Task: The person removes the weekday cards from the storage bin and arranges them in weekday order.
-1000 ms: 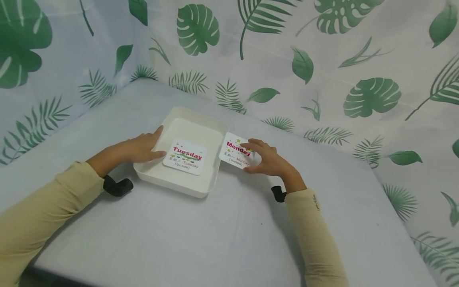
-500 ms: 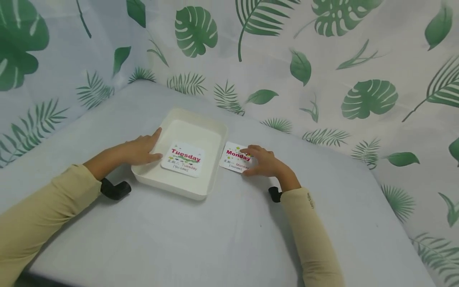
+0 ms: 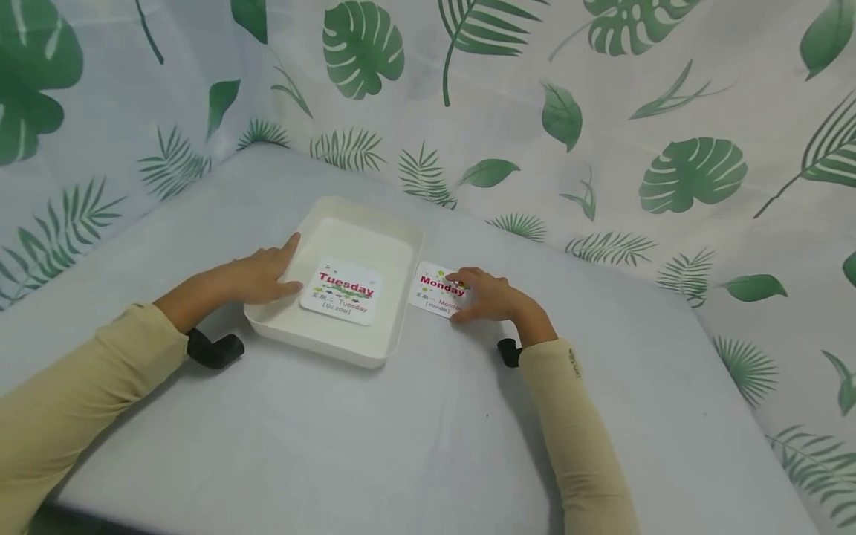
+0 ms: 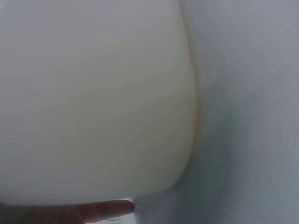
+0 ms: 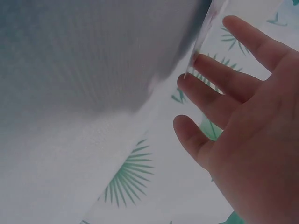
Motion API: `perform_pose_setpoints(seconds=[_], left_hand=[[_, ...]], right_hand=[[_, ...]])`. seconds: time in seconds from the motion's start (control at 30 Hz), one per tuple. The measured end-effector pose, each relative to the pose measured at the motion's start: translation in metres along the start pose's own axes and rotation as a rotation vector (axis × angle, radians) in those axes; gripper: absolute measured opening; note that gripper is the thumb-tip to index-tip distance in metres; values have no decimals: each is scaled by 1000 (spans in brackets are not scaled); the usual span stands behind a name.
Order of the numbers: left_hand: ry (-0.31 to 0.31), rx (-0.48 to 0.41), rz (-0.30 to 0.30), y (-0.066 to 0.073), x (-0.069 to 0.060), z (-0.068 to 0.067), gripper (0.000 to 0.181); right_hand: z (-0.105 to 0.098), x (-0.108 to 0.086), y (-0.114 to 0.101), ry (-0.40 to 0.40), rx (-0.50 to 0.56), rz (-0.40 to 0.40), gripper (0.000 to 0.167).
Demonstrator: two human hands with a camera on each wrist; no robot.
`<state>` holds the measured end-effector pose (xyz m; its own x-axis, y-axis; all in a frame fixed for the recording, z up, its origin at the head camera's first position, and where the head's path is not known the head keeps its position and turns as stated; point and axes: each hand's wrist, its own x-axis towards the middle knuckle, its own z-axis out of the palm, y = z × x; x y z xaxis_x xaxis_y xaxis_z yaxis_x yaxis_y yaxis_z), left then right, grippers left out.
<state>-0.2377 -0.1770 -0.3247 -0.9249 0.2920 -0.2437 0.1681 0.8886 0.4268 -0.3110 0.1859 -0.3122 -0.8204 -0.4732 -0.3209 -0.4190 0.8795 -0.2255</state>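
A white tray [image 3: 348, 348] stands on the table. My left hand [image 3: 257, 276] holds its left wall, thumb over the rim and index finger along it; in the left wrist view a finger [image 4: 105, 211] shows beside the tray's outer wall [image 4: 107, 116]. Inside the tray lies a flashcard reading "Tuesday" [image 3: 341, 291]. Just right of the tray, my right hand [image 3: 495, 297] holds a flashcard reading "Monday" [image 3: 435, 290] by its right part, thumb at the near edge. From the right wrist view, fingertips of the right hand [image 5: 252, 116] touch the card's thin edge [image 5: 204, 39].
A pale cloth covers the table [image 3: 401, 446]. Behind it hangs a leaf-print curtain [image 3: 501, 126]. Black wrist mounts [image 3: 215, 349] sit under both wrists, low over the table.
The "Monday" card has come down from a tilted, raised pose to lie lower and flatter beside the tray, the right hand moving with it. The left hand stays on the tray.
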Motion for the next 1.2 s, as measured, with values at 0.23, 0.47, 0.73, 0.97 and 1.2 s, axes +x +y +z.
perform_pose_setpoints(seconds=[0.23, 0.47, 0.73, 0.97, 1.2], left_hand=[[4, 4, -23, -1, 1, 1, 82], [-4, 4, -42, 4, 4, 2, 83], [-6, -7, -73, 1, 1, 1, 83], [13, -16, -63, 0, 1, -1, 83], [19, -3, -43, 1, 3, 2, 83]], right_hand=[[1, 8, 3, -76, 53, 40, 74], [0, 1, 6, -21, 83, 19, 79], [-7, 9, -61, 92, 85, -144, 84], [-1, 35, -110, 3, -30, -166, 87], [10, 48, -122, -75, -175, -112, 107]])
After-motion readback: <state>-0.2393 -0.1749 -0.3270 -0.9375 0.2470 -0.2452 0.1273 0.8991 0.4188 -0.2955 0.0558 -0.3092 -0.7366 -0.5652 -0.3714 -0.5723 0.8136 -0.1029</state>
